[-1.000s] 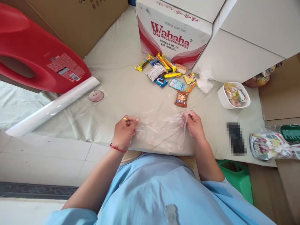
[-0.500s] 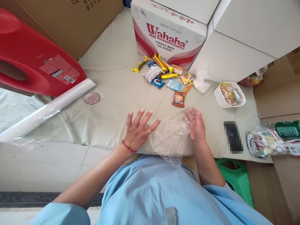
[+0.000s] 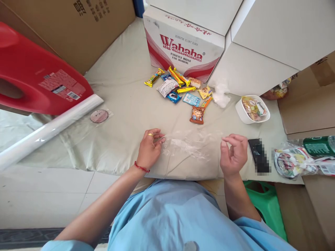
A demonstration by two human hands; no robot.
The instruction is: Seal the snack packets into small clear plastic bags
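Note:
A sheet of clear plastic film (image 3: 190, 148) lies stretched on the pale cloth (image 3: 125, 115) in front of me. My left hand (image 3: 149, 149) pinches its left edge with fingers closed. My right hand (image 3: 233, 155) is raised palm up at the film's right end, thumb and forefinger pinched on that edge. Beyond the film lies a pile of several wrapped snacks (image 3: 180, 87), the nearest a brown packet (image 3: 196, 115).
A white roll of film (image 3: 49, 130) and a red jug (image 3: 36, 83) lie at left, with a small round lid (image 3: 98, 115). A Wahaha carton (image 3: 183, 48) stands behind the snacks. At right are a white bowl (image 3: 239, 112) of snacks, a dark phone (image 3: 258, 155) and a bagged bundle (image 3: 295, 162).
Both hands gripped the film, then my left hand opened and spread over it. Now my left hand pinches the left edge and my right hand has moved right, pulling the film flat.

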